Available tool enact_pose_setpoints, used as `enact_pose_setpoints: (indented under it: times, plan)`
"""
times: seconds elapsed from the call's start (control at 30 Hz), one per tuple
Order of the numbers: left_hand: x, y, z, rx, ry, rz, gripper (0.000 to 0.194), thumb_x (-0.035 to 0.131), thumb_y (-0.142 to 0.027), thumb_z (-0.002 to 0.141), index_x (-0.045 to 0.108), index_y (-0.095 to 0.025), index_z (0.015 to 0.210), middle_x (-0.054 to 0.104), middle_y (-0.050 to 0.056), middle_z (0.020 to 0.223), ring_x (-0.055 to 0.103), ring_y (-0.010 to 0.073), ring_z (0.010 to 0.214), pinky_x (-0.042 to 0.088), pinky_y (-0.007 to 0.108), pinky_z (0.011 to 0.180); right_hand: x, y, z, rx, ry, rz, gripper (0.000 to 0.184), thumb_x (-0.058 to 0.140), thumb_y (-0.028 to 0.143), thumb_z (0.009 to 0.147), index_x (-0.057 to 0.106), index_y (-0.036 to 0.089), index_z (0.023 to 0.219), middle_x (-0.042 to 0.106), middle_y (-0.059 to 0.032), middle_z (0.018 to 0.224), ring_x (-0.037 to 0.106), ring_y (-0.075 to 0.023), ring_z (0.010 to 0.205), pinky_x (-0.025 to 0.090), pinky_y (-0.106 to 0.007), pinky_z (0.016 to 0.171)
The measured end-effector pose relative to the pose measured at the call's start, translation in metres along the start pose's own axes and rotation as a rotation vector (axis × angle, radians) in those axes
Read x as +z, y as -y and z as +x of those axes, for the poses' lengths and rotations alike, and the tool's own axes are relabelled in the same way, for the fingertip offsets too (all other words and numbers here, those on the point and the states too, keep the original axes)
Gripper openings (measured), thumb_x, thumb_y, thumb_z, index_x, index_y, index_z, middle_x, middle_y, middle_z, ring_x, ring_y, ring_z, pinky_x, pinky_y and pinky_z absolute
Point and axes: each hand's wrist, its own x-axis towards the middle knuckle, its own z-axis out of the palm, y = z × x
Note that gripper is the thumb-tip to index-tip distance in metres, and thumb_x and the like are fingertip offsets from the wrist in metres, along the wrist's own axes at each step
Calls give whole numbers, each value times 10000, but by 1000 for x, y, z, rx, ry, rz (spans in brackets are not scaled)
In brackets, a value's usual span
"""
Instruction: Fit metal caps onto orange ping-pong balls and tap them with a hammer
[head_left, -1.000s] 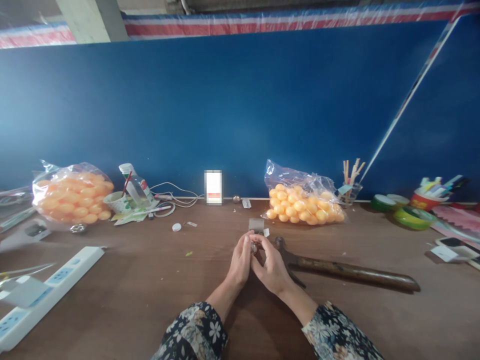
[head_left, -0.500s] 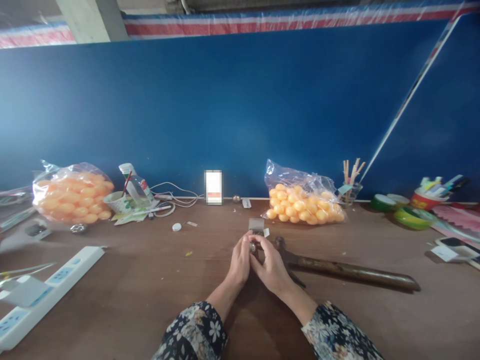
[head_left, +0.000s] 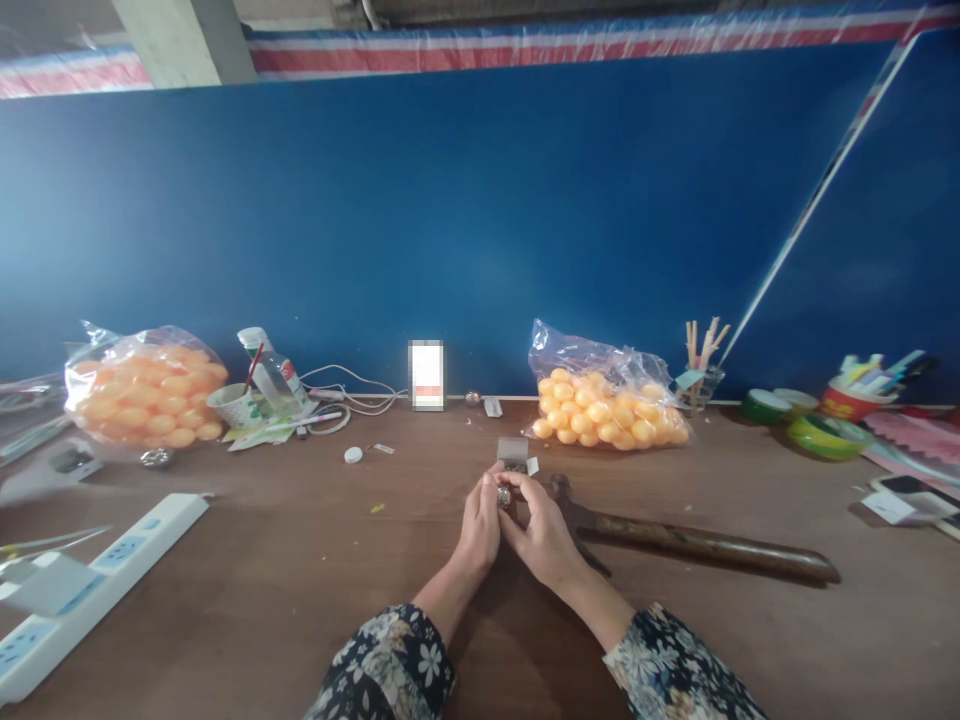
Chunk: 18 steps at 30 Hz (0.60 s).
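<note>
Barely anything has shifted since a moment ago: the left hand (head_left: 480, 525) and right hand (head_left: 541, 535) still pinch a small shiny metal piece (head_left: 505, 495) between their fingertips, the hammer (head_left: 675, 540) lying untouched just right of them.

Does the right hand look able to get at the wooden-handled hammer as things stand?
Probably yes: the wooden-handled hammer lies on the table beside the right hand, nothing between, though both hands pinch a small silvery piece.

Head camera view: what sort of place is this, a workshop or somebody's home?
Probably a small craft or assembly workbench. Clues: two bags of orange balls beside a blue partition, a hammer on the wooden table, and tape rolls.
</note>
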Motion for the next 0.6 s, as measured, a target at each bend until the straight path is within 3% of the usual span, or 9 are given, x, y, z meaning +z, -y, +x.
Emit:
enact_pose_setpoints:
  times: [0.2,0.37,0.5,0.6]
  plan:
    - [1,-5,-2,-29,-5,7,634,450,-596,835,602,-102,1202,704,104,953,625,246,957,480,348,855,2,-5,-2,-18,-11,1,356,585,207,803,535,218,1155,638,-101,1110,625,-238,1010,517,-395,887]
    - [2,-6,-2,-33,19,2,660,398,-613,850,594,-98,1214,674,59,732,628,223,793,489,343,777,0,-3,-1,-29,-9,3,353,591,204,807,530,231,1153,631,-97,1107,612,-241,1025,505,-402,902]
    - [2,-9,-3,-34,36,38,670,363,-617,861,596,-91,1203,668,58,732,620,212,774,483,333,771,-2,0,0,-67,-7,32,286,571,188,821,547,238,1101,604,-86,1122,579,-231,1059,484,-395,930]
    - [2,-12,-4,-25,37,53,662,438,-610,834,584,-84,1209,677,69,794,619,212,796,488,321,758,-2,0,1,-71,-20,48,243,564,188,822,554,235,1060,586,-89,1097,576,-229,1028,498,-390,899]
